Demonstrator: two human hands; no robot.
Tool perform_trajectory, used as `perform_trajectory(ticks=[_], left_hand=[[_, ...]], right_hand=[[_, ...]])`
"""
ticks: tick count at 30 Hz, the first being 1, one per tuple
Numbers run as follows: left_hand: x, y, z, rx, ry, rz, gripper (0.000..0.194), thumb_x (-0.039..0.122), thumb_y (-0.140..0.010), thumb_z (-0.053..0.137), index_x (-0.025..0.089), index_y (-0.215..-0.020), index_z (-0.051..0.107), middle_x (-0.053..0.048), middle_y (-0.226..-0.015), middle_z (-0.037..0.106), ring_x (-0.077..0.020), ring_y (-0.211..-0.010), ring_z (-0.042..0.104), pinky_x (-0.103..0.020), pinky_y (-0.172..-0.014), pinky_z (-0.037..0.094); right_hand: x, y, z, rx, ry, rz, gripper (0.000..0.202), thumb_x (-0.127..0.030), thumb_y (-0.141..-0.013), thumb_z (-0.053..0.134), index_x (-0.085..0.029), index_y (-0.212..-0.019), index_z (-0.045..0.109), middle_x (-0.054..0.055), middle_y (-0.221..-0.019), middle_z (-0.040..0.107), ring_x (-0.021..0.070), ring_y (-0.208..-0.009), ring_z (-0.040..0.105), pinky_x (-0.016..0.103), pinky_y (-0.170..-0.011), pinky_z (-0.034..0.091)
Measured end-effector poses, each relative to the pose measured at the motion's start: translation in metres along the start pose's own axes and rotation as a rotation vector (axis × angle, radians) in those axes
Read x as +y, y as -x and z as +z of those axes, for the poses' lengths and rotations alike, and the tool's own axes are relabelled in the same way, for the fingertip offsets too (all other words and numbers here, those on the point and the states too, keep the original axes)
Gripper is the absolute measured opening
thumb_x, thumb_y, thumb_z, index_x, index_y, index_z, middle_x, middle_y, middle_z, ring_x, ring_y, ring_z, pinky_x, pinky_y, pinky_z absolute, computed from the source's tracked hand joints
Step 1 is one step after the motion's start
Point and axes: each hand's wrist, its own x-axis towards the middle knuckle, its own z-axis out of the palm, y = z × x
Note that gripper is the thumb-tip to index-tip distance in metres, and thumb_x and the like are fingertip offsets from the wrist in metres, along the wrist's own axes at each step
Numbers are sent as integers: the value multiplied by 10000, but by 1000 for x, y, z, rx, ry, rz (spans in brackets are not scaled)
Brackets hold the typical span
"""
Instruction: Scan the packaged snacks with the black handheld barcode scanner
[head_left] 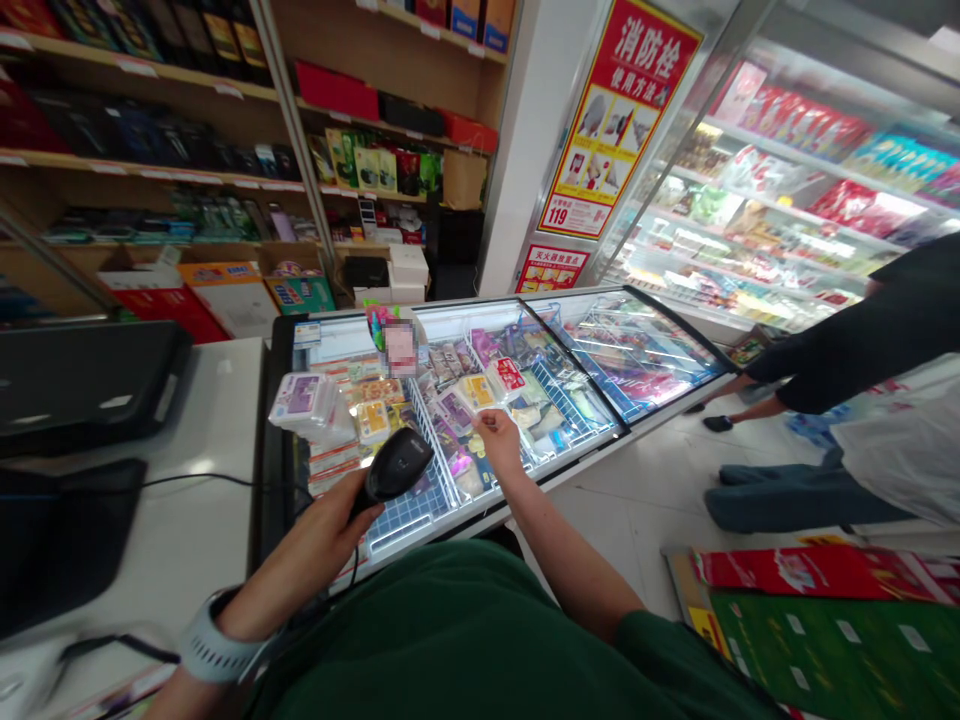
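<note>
My left hand (337, 518) is wrapped round the handle of a black handheld scanner (401, 463), its head over the glass-topped freezer (480, 514). My right hand (496, 436) has its fingers drawn together at the near edge of some plastic packs; whether it grips one is too small to tell. Beside those fingers lie a purple-labelled pack (453, 411), a yellow-labelled pack (477, 392) and a red-labelled pack (508, 376). Left of the scanner, a stack of clear boxes with a purple label (304, 397) rests on the freezer's left end.
A white counter (217, 420) with black equipment (90, 385) adjoins the freezer on the left. Shelves of goods (375, 110) stand behind. Two people (847, 340) are at the right, near a chilled display (757, 190). Green and red boxes (832, 640) lie at lower right.
</note>
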Motion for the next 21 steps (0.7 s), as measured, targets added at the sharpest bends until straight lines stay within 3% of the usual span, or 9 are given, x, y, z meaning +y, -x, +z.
perform_trajectory(ticks=[21], left_hand=[[8, -3, 1, -21, 5, -5, 455, 449, -879, 455, 169, -1235, 500, -112, -1207, 635, -261, -1137, 587, -376, -972, 458]], right_hand=[[1, 2, -3, 14, 3, 5, 186, -319, -678, 667, -203, -819, 633, -11, -735, 632, 149, -684, 594, 288, -722, 492]])
